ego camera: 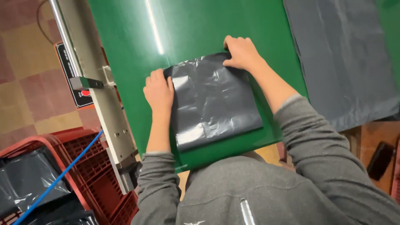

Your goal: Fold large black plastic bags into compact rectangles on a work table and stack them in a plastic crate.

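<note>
A folded dark grey plastic bag lies flat on the green table. My left hand rests on the bag's left edge, fingers curled over its far left corner. My right hand presses on the far right corner, fingers bent and gripping the edge. Both grey sleeves reach in from the bottom of the view.
A larger sheet of the same dark plastic lies at the right side of the table. A metal machine frame runs along the table's left edge. Red plastic crates holding dark bags stand at lower left, crossed by a blue hose.
</note>
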